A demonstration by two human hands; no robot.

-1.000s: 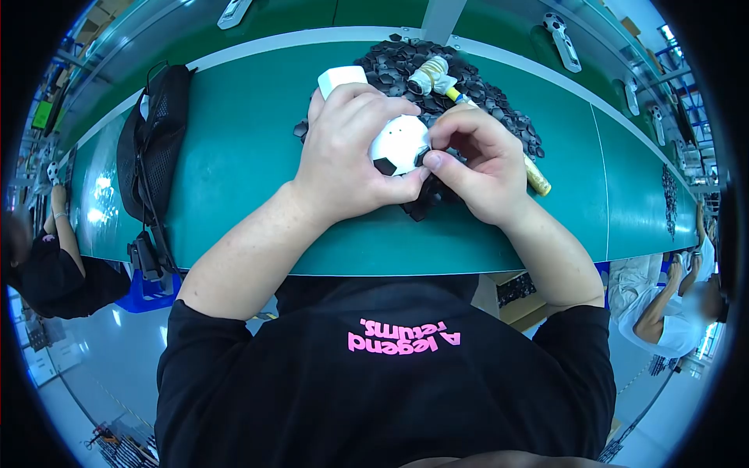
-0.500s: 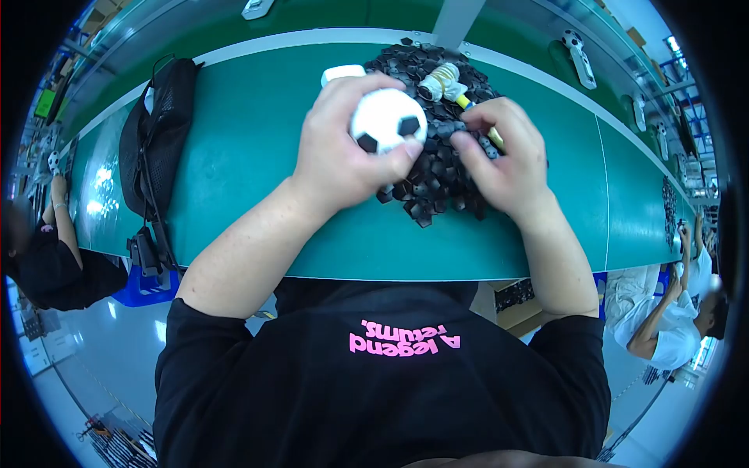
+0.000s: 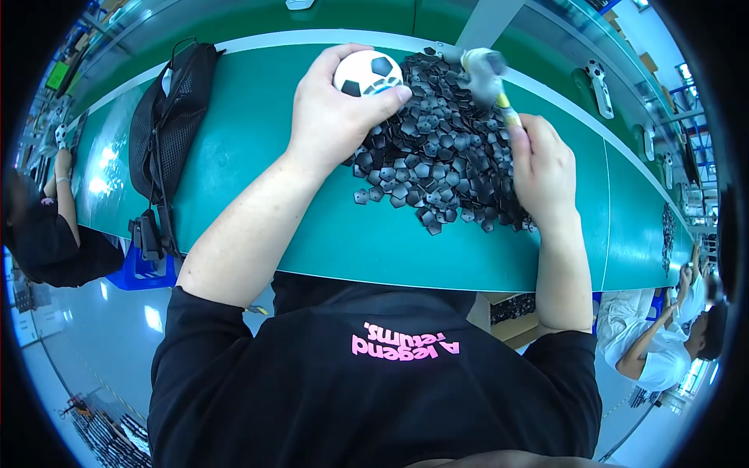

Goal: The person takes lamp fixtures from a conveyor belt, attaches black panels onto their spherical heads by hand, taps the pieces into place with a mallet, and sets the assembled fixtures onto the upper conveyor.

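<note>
My left hand is wrapped around a white toy soccer ball with black pentagon patches, its thumb lying across the near side. A blue-and-black mark shows on the ball beside the thumb. In my right hand is a hammer with a yellow handle, raised over the table. Its head is blurred and looks wrapped in pale material. Below and between my hands spreads a pile of black pentagon pieces.
A black mesh bag with straps lies on the green table to the left. Behind the table runs a shelf holding a white ball-topped item. Co-workers sit at both sides. An open cardboard box stands below the table edge.
My left hand has carried the ball up and left, turning it so other patches show. My right hand has gone from the pile to gripping the hammer, which is now lifted.
</note>
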